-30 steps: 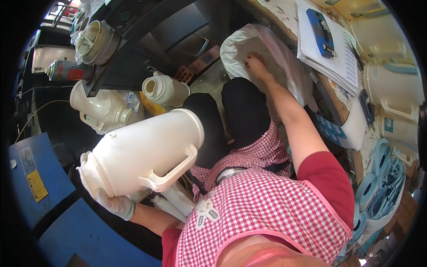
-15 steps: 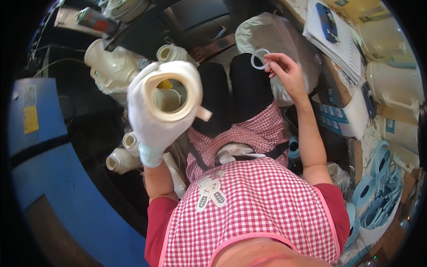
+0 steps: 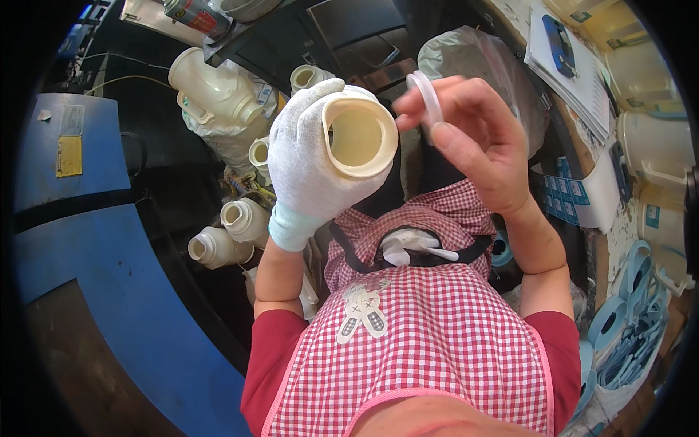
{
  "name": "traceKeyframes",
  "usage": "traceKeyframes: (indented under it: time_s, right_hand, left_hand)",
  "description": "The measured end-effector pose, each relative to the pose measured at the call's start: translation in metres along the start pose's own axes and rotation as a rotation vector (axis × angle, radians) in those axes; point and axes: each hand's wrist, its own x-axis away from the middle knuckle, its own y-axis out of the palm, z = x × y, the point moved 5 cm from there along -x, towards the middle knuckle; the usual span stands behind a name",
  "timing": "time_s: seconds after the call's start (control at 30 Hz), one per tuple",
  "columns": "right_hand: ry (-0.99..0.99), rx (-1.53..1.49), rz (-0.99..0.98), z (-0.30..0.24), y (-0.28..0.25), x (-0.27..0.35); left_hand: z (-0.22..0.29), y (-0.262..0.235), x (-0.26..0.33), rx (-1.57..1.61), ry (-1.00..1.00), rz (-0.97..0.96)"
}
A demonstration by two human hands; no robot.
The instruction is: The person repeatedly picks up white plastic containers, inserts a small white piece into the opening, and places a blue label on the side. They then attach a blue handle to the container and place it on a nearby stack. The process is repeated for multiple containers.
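Note:
My left hand (image 3: 300,160), in a white knitted glove, is wrapped round a cream plastic jug-like container (image 3: 358,138). Its round rimmed mouth faces up toward me, and the glove covers much of its body. Close to the right side of that mouth, my bare right hand (image 3: 486,142) pinches a translucent whitish ring (image 3: 428,100) between thumb and fingers. The ring is tilted almost edge-on and appears apart from the rim. Some fingertips of the right hand are blurred by motion.
Larger cream containers (image 3: 218,87) fill a bag at the back left, with smaller cream pieces (image 3: 246,220) below. A blue cabinet (image 3: 131,277) stands left. At right are papers (image 3: 564,87), a plastic bag (image 3: 466,54), more cream jugs (image 3: 657,142) and blue strips (image 3: 626,349).
The container has shifted right and turned, so its side tab no longer shows. My right hand has brought the ring closer to the mouth and turned it nearly edge-on. The whole view has shifted slightly.

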Motion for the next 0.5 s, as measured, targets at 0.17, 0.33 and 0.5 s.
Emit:
traceKeyframes:
  time_s: [0.17,0.33,0.5]
  right_hand:
    - [0.369,0.186,-0.169,-0.001,0.027,-0.004]
    - [0.018,0.546,-0.209,0.001,0.033,-0.006]
    - [-0.065,0.766,-0.214,0.003,0.04,-0.005]
  left_hand:
    - [-0.003,0.006,-0.001,0.04,0.03,-0.016]
    - [0.002,0.013,0.003,0.027,0.039,-0.029]
    - [0.005,0.017,0.0,0.07,0.019,-0.015]
